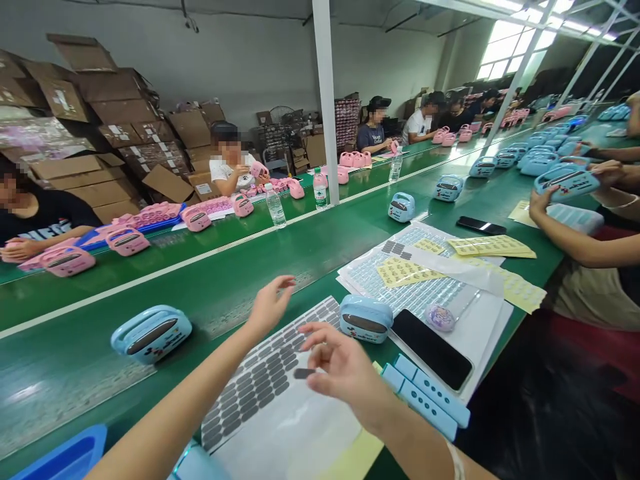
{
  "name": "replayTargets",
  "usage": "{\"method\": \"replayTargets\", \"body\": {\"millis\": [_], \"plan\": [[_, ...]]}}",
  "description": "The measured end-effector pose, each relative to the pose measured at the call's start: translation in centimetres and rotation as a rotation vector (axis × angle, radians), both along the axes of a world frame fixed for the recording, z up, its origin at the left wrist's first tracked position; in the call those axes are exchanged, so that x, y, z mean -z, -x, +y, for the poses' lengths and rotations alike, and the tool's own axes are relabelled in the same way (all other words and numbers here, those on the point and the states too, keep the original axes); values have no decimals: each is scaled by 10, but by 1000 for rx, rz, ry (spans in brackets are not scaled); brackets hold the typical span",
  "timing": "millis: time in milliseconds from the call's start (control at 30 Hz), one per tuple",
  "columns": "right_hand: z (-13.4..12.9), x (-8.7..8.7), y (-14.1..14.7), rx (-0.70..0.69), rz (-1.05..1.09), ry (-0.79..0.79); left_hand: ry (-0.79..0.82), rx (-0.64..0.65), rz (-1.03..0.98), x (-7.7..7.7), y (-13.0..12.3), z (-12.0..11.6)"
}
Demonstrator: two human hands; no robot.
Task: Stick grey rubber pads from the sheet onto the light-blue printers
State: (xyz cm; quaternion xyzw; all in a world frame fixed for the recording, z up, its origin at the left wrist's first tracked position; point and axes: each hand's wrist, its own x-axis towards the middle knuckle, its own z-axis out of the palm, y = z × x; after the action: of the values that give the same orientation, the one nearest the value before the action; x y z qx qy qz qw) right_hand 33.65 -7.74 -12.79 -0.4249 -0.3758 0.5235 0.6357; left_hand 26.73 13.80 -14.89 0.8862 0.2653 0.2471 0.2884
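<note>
Above the sticker sheet (260, 383), a dark oval sticker (303, 373) is pinched in my right hand (350, 377), viewed remotely; I'd grip only its rim. Over the sheet's far edge, my left hand (270, 307) curves half-open, apparently empty. Beside the sheet: a blue case (367, 317).

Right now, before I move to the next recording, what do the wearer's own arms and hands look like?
Both the left hand and right hand are ungloved, and the forearms show no sleeves. A thin, pale band circles the right arm; none shows on the left.
</note>
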Motion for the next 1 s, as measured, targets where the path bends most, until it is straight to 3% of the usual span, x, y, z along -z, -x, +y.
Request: {"method": "replayTargets", "body": {"millis": [67, 133, 167, 267, 333, 433, 533, 600, 800, 1000], "plan": [[-23, -19, -13, 58, 38, -6, -104, 197, -1, -14, -42, -31], [-40, -28, -25, 238, -47, 34, -165, 442, 46, -18, -79, -64], [-45, -29, -30, 306, -88, 57, -169, 499, 80, -17, -93, -77], [-54, -26, -43, 456, -124, 112, -67, 420, 114, -8, -106, -91], [-55, -23, -51, 542, -113, 137, 87, 245, 38, -2, -93, -82], [-52, -19, -57, 583, -116, 192, 450, -41, -162, -1, -50, -65], [-40, -19, -53, 460, -77, 221, 900, -225, -326, -10, 0, -70], [-30, -21, -44, 340, -22, 197, 1099, -339, -415, -18, 28, -85], [-16, -27, -13, 131, -52, 125, 1340, -637, -672, -30, 70, -126], [-23, -34, -10, 57, -98, 119, 1207, -587, -688, -28, 81, -132]]}}
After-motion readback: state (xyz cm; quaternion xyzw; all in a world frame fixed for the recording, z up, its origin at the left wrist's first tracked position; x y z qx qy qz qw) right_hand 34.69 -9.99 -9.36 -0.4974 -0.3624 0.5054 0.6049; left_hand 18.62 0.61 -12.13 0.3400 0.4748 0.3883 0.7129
